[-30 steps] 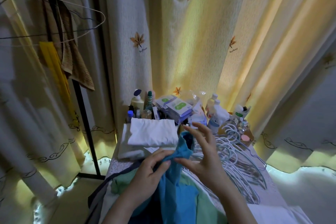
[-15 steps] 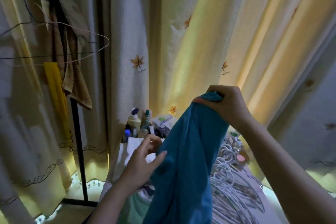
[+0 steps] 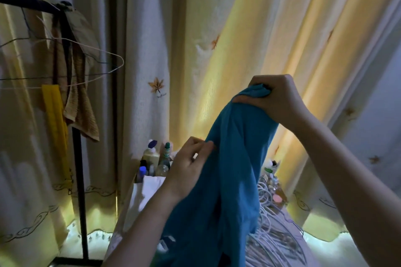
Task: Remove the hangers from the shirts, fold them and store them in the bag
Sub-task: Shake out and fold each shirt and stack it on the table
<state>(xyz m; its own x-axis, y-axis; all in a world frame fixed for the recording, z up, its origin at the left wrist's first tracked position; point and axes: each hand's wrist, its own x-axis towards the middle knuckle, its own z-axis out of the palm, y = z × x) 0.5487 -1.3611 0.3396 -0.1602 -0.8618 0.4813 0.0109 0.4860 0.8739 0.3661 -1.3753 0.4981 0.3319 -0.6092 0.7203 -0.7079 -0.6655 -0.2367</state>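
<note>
A blue shirt point(image 3: 230, 175) hangs lifted above the table in the middle of the view. My right hand point(image 3: 273, 97) grips its bunched top edge, raised high. Lower and to the left, my left hand point(image 3: 188, 165) pinches the shirt's left edge with its fingertips. A pile of white hangers point(image 3: 273, 230) lies on the table to the right, partly hidden by the shirt. Folded white cloth point(image 3: 145, 193) sits at the table's back left. No bag is visible.
Bottles point(image 3: 156, 160) and small containers crowd the table's far edge. A dark clothes rack point(image 3: 78, 180) stands at the left with wire hangers point(image 3: 93, 65), a brown towel point(image 3: 80, 102) and a yellow cloth point(image 3: 54, 112). Curtains surround the table.
My right hand has lifted the blue shirt up off the pile on the table. My left hand followed up along the shirt's left edge. The view tilted upward.
</note>
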